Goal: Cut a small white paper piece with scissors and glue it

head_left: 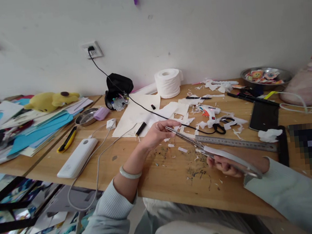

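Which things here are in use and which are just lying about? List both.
In use: large scissors, held by right hand; left hand at the blade tip.
Lying about: steel ruler, glue gun, toilet roll, power bank, phone.

Ruler (pixel 236 142) on table (pixel 161 182), seemingly behind scissors (pixel 213 152).

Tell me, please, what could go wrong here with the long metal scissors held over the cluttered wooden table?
1. The left hand has its fingertips at the tip of the long metal scissors held by the right hand; they might get nicked.
2. The thin black cable runs just beyond the blades and could be snagged or cut.
3. White paper scraps litter the wooden table and may slide off.
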Action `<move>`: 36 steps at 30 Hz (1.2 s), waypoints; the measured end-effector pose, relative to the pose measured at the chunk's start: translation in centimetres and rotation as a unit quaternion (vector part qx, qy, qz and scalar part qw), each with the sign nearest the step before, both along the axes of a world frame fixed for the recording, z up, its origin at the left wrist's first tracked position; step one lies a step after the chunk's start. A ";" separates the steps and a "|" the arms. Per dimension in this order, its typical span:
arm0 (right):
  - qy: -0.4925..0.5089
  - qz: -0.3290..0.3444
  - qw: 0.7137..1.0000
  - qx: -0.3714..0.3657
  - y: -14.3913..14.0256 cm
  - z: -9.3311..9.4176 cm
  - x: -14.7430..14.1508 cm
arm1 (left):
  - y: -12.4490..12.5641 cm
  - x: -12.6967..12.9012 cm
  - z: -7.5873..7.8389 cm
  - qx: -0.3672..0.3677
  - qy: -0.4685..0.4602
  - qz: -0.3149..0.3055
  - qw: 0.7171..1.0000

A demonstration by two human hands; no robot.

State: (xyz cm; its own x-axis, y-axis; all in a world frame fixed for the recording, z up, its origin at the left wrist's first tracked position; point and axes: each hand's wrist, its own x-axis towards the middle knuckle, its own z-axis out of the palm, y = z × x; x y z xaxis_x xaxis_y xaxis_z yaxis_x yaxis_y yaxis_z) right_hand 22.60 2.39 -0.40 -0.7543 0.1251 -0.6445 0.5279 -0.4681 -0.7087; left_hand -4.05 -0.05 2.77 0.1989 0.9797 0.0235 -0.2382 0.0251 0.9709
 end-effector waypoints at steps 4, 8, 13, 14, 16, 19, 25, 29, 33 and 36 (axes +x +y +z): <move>-0.006 0.007 1.000 0.006 0.2 -0.9 0.3 | -0.1 0.1 0.0 -0.001 -0.002 -0.011 1.000; -0.003 0.001 1.000 0.024 0.0 -0.4 0.2 | -0.2 0.1 0.1 -0.001 0.005 -0.021 1.000; 0.007 0.012 0.999 0.050 -0.5 1.0 0.0 | -0.1 0.0 0.1 -0.002 0.004 -0.027 1.000; 0.011 0.013 0.998 0.064 -0.6 1.3 -0.1 | -0.1 0.0 0.1 -0.002 0.001 -0.027 1.000; 0.018 0.007 0.995 0.094 -1.0 1.9 -0.1 | -0.1 0.1 0.1 -0.002 -0.004 -0.024 1.000; 0.023 -0.011 0.993 0.115 -1.3 2.2 -0.1 | -0.2 0.1 0.2 -0.003 -0.001 -0.020 1.000; -0.036 0.016 0.996 0.076 -0.2 0.9 -0.3 | 0.3 -1.0 0.6 0.012 0.023 0.007 1.000; -0.033 0.026 0.999 0.021 0.1 0.6 -0.3 | 1.2 -2.2 0.4 0.009 0.023 0.125 0.992; 0.046 -0.035 0.997 0.041 -0.9 1.3 0.1 | 2.0 -2.5 -0.2 -0.007 0.002 0.272 0.962; 0.076 -0.083 0.991 0.067 -1.3 1.6 0.3 | 2.2 -2.3 -0.5 -0.005 0.007 0.293 0.956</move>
